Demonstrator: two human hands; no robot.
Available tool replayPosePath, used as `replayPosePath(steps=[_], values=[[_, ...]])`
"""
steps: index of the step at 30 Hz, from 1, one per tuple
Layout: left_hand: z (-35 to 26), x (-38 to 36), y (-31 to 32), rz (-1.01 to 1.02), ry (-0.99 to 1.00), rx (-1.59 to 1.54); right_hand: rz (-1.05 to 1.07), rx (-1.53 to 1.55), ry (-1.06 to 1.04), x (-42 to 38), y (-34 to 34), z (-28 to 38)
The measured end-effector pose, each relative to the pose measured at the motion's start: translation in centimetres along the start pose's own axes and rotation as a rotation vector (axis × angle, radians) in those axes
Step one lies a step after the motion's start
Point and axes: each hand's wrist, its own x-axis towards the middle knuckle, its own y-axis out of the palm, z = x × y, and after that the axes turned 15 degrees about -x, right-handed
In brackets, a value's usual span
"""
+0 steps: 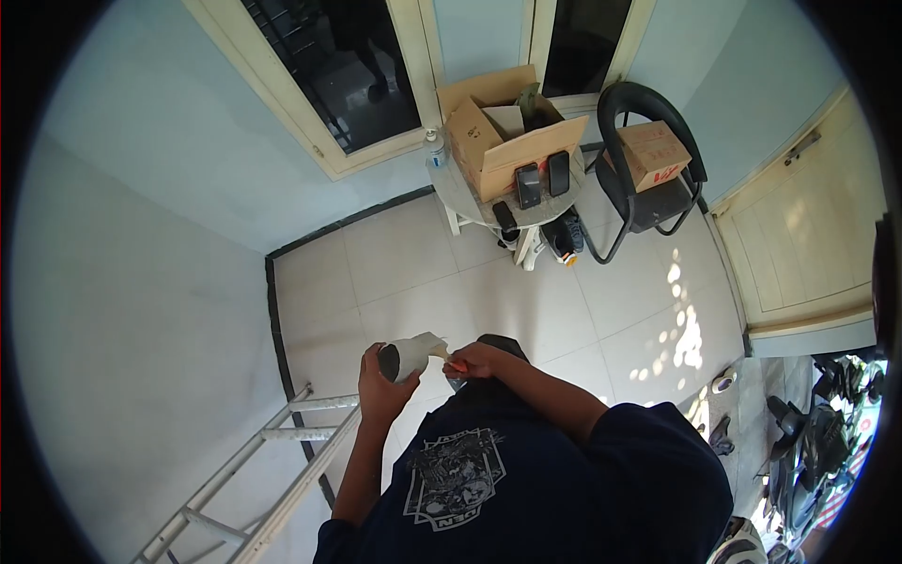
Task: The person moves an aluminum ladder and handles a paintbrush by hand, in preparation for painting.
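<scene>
My left hand (386, 383) grips a pale whitish, tapering object (411, 355) near its dark, rounded end, fingers and thumb wrapped around its sides. Its narrow end points right, toward my right hand (469, 362). Closed on a small tool with an orange handle (458, 366), my right hand is close in front of my body. A pale yellowish tip (439, 352) shows between that hand and the whitish object, overlapping its narrow end in this view. The tool's exact kind is hidden by my fingers.
A white ladder (310, 432) leans at lower left. Against the wall, a round table (453, 193) bears an open cardboard box (526, 150), phones (528, 186) and a bottle (433, 148). Shoes (566, 235) sit beneath. A black chair (648, 211) holds another box (653, 150).
</scene>
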Motion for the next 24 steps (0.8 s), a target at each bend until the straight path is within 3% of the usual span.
replayPosePath(steps=[1, 4, 8, 12, 16, 20, 21, 24], values=[[-0.7, -1.6, -0.2, -0.014, 0.001, 0.001, 0.143, -0.025, 0.020, -0.5, 0.3, -0.3], [-2.8, -6.6, -0.3, -0.073, -0.047, -0.059, 0.256, -0.116, 0.126, -0.8, 0.7, -2.3], [-5.4, -13.7, 1.5, -0.164, -0.024, -0.056, 0.122, -0.341, 0.068, -6.0, 4.4, -4.9], [-8.9, -21.1, 4.3, -0.223, -0.072, -0.063, 0.126, -0.473, 0.130, -9.8, 5.2, -10.5], [-11.3, -27.8, 7.0, -0.228, -0.144, -0.141, 0.181, -0.539, 0.147, -17.8, 5.7, -14.9], [-13.9, -34.0, 8.7, -0.217, -0.155, -0.073, 0.201, -0.394, 0.258, -22.3, 4.6, -19.7], [-13.9, -35.6, 8.9, -0.209, -0.155, -0.066, 0.219, -0.449, 0.161, -22.6, 4.4, -21.1], [-15.2, -39.8, 8.7, -0.224, -0.173, -0.054, 0.351, -0.462, 0.228, -24.4, 4.7, -23.7]])
